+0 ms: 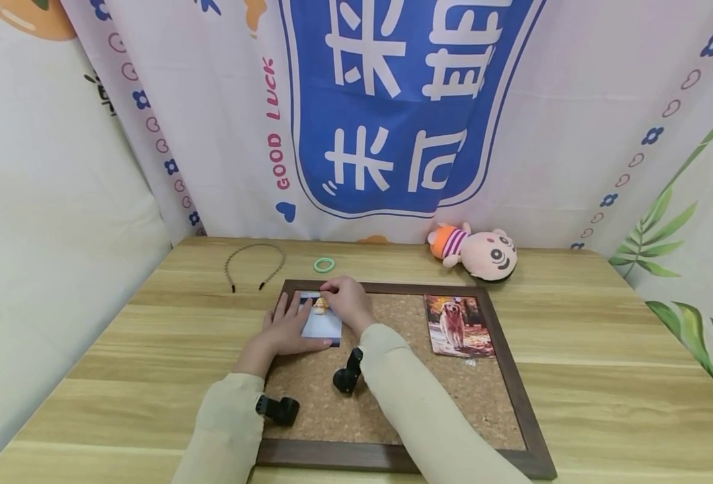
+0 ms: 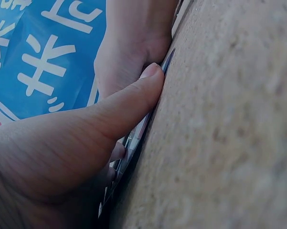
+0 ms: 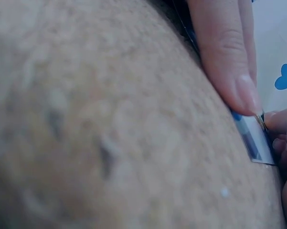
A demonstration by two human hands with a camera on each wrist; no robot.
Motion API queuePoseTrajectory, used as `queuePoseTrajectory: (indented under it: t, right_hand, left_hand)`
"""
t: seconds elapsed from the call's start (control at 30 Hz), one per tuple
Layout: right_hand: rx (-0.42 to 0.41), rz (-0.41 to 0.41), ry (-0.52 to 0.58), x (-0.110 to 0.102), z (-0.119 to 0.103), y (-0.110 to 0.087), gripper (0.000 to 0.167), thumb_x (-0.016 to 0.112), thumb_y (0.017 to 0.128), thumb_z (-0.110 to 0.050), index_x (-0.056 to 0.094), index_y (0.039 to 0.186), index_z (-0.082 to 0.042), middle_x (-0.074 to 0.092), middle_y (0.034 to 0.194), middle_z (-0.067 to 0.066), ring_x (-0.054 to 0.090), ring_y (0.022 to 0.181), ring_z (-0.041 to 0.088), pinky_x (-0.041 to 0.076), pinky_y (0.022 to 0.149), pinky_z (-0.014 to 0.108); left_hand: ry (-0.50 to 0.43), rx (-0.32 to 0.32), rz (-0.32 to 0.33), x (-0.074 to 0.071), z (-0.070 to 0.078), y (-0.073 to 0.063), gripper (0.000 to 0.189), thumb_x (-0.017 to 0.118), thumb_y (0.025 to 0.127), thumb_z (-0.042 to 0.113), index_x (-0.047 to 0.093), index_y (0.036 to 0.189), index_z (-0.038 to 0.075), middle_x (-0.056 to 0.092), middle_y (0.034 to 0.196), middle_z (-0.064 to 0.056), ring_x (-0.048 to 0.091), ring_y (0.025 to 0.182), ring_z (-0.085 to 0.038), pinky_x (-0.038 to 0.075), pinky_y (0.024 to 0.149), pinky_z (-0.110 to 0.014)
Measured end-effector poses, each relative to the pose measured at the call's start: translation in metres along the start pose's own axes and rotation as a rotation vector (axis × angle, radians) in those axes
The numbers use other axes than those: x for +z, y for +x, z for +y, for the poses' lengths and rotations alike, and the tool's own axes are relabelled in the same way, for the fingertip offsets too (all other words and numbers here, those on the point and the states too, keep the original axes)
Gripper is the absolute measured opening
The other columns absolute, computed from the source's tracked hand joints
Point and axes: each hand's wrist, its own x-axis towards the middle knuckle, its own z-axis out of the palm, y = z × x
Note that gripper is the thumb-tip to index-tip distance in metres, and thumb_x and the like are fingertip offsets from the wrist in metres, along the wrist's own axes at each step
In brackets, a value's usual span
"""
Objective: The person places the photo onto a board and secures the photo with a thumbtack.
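A printed fabric backdrop point(image 1: 532, 154) lettered "GOOD LUCK" hangs at twelve o'clock, beyond a wood-grain table point(image 1: 120, 376). On the table lies a brown-framed corkboard point(image 1: 393, 410); its middle sets the clock from here. A plush doll point(image 1: 474, 252) in a striped top lies at one o'clock, outside the frame. The left hand point(image 1: 286, 333) spreads flat at ten o'clock, fingers straight and thumb extended, pressing a photo print without gripping it. The right hand point(image 1: 350, 304) sits just beside it, fingers bent, thumb and fingertips pinching a small item too hidden to identify. A braided headband point(image 1: 253, 247) rests farther out at ten o'clock. A golden retriever photo point(image 1: 458, 326) lies on the cork at two o'clock. At ten, beneath the left hand, the photo print point(image 1: 321, 329) shows a yellow-haired figure. A mint-green ring point(image 1: 323, 265) lies off the board at eleven.
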Motion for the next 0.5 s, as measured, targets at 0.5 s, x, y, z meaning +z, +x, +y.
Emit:
queuePoseTrajectory:
  t: [0.5]
  right_hand:
    - [-0.031,0.015,-0.030,0.0001,0.0000,-0.0019,0.013,0.058,0.083,-0.020,0.069,0.088,-0.015,0.059,0.081,-0.007,0.052,0.072,0.007,0.041,0.061,0.022]
  left_hand:
    - [0.000,0.006,0.003,-0.0014,0.0020,-0.0018,0.097,0.051,0.071,0.064,0.017,0.138,0.004,0.001,0.141,-0.021,-0.008,0.125,-0.037,0.004,0.091,-0.060]
